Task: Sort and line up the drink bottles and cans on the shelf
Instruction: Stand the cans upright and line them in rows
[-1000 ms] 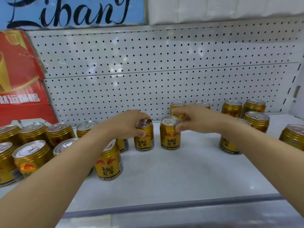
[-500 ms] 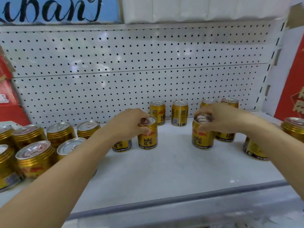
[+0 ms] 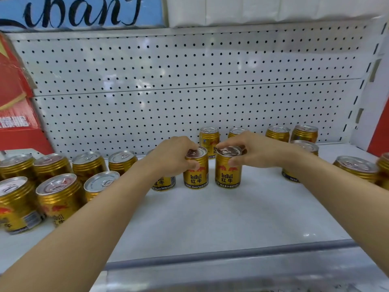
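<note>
Left hand (image 3: 170,157) gripping one can (image 3: 196,171), right hand (image 3: 252,152) its neighbour (image 3: 228,171) — both upright

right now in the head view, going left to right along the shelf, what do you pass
red box → cluster of gold cans → left hand on a can → right hand on a second can → gold cans at the right edge

A white pegboard back panel (image 3: 189,81) with rows of small dark holes rises behind a pale shelf board (image 3: 221,218) edged by a grey front rail (image 3: 231,252). A slotted white upright (image 3: 366,81) stands at right. Above hangs a blue sign (image 3: 84,11) with black script beside white packs (image 3: 252,9). A red carton (image 3: 14,98) leans at left. Soft, even light.
</note>
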{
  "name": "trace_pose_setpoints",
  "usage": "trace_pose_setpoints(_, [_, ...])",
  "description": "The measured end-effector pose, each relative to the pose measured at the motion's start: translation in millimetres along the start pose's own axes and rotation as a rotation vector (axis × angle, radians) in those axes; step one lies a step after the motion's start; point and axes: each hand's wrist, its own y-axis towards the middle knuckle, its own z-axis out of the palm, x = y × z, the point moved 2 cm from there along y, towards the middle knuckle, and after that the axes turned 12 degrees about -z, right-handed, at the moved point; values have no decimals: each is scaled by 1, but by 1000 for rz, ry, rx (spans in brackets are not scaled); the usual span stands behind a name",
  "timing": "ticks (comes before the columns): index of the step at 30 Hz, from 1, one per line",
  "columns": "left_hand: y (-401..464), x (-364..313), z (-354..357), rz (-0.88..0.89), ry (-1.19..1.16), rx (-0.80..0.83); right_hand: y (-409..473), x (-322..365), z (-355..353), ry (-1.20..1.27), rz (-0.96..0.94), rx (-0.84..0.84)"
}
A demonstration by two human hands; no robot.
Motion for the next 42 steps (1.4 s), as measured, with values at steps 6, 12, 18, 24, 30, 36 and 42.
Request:
trace_pose_setpoints(6, [-2,-1,1,-2,13,-3,-2,-1,3,8,-8,9])
trace_pose_setpoints(12, [2,-3,-1,21,49,53,-9,-13,-3,96,-2,-113])
trace_pose_setpoints(18, [29,-5,-11,-2,-65,53,11,-54,-29,-11,111,-267])
trace_pose_setpoints(24, [107,-16,-7,-44,-135,59,53,-75,-29,-9,166,-193])
trace_pose_setpoints(30, [157,-25,19,-80,-10,115,68,-88,-20,-3,186,-184])
trace_pose_setpoints(36, [154,-32,8,-69,-72,40,60,-83,-23,-10,146,-248])
trace_pose_setpoints(42, [99,-52,-58,-12,-359,-155,29,-59,-57,22,53,-427])
